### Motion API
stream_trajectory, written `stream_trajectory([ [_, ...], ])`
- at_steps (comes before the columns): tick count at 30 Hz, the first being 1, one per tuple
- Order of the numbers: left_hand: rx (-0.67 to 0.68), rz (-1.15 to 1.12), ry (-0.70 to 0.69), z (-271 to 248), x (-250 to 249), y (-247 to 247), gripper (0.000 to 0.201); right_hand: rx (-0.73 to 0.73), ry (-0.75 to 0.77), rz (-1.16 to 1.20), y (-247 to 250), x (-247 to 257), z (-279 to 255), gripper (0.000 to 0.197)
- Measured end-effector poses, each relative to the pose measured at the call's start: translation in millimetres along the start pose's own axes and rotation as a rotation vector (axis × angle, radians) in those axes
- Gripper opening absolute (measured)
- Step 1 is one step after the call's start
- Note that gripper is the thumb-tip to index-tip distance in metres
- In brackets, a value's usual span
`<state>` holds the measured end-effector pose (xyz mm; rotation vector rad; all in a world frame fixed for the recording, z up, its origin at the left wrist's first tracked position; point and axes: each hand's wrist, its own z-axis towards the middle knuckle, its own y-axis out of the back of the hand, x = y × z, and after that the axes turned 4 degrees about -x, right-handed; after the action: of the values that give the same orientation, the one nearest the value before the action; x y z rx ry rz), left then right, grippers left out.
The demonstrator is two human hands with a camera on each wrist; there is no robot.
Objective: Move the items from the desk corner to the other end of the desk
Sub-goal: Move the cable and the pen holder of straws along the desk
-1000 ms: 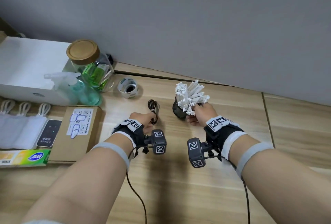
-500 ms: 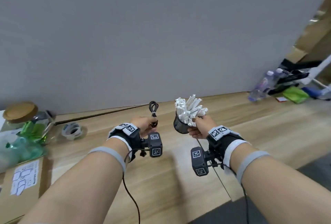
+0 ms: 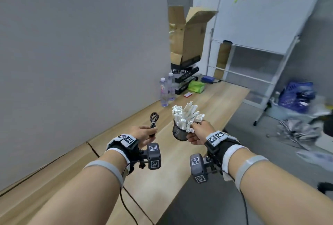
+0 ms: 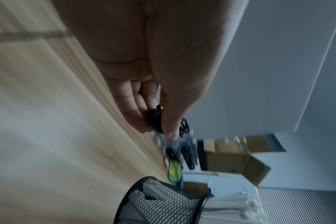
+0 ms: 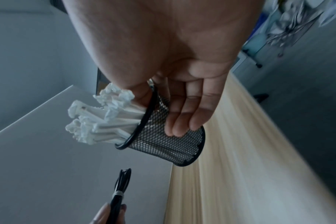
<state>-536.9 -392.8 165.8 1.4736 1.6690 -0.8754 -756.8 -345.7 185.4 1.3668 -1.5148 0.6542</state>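
My left hand pinches a coiled black cable between thumb and fingers, its loop standing upright above the wooden desk. The left wrist view shows the same cable held at the fingertips. My right hand grips a black mesh cup stuffed with white paper-wrapped sticks. In the right wrist view the thumb lies inside the rim and the fingers wrap the outside of the mesh cup. Both hands are held in the air over the desk.
At the desk's far end stand two clear water bottles, a green packet, a small red card and stacked black devices. A grey partition runs along the left. A whiteboard and floor clutter are on the right.
The view has swung right from the cluttered desk corner to the far end. Both hands have carried the cable and the mesh cup along, lifted off the desk.
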Motion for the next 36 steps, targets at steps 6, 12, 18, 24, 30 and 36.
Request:
stream_trajectory([
  [6, 0.087, 0.007, 0.029, 32.1, -8.2, -148.9, 0.044, -0.146, -0.022, -0.065, 139.1, -9.3, 78.2, 0.024],
  [12, 0.067, -0.052, 0.07, 70.6, -22.8, -222.6, 0.012, -0.17, -0.053, -0.099, 196.9, -1.2, 149.6, 0.023],
  [18, 0.044, -0.136, 0.109, 142.6, -33.4, -259.7, 0.014, -0.137, -0.085, -0.169, 203.3, 12.1, 235.6, 0.018],
  [24, 0.045, -0.208, 0.175, 254.2, -36.1, -315.6, 0.012, -0.115, -0.123, -0.203, 214.8, 35.3, 345.2, 0.025],
  [30, -0.016, -0.311, 0.249, 359.3, -44.7, -377.8, 0.016, -0.146, -0.194, -0.285, 238.0, 60.1, 453.5, 0.023],
  [36, -0.067, -0.242, 0.27, 410.3, -58.9, -432.7, 0.01, -0.114, -0.22, -0.348, 264.4, 80.3, 531.4, 0.025],
])
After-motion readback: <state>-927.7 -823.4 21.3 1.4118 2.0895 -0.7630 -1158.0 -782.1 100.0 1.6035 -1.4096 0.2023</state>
